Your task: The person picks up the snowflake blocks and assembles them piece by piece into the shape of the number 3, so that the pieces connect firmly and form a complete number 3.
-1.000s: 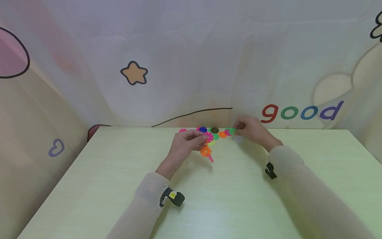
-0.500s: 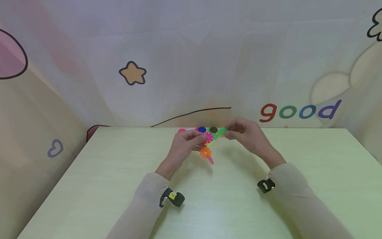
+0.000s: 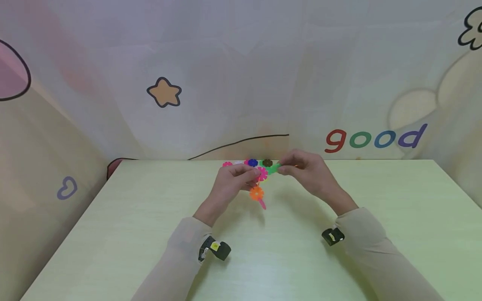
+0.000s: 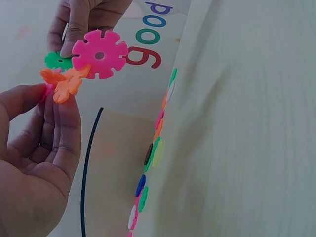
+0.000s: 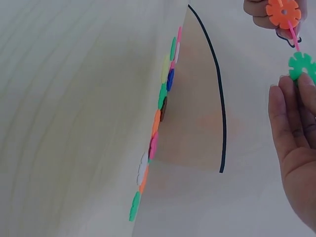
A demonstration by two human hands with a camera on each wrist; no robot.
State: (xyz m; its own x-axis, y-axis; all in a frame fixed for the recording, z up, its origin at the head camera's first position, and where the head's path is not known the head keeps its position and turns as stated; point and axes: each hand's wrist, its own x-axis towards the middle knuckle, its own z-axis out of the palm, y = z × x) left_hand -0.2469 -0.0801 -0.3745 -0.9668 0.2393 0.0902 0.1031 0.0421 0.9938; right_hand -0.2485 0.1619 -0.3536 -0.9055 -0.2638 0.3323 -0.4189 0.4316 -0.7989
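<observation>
In the head view my left hand [image 3: 227, 184] pinches a small cluster of joined plastic snowflake discs above the table. The cluster has a pink disc [image 4: 99, 55], an orange disc [image 3: 257, 193] and other orange pieces [image 4: 69, 81], with slotted petal edges. My right hand [image 3: 310, 171] pinches a green snowflake disc [image 5: 302, 66] between thumb and fingers. In the right wrist view the green disc meets the edge of a thin pink disc [image 5: 293, 35]; whether it is slotted in, I cannot tell.
Several loose snowflake discs lie in a row along the table's back edge, among them a blue one [image 3: 252, 163] and a brown one [image 3: 267, 163]. Right behind the table [image 3: 286, 251] hangs a printed cloth [image 3: 233, 83]. Each wrist wears a small black camera [image 3: 220, 248].
My right hand has moved left from the right end of the row, bringing the green disc to the cluster. My left hand has stayed nearly in place, still holding the cluster.
</observation>
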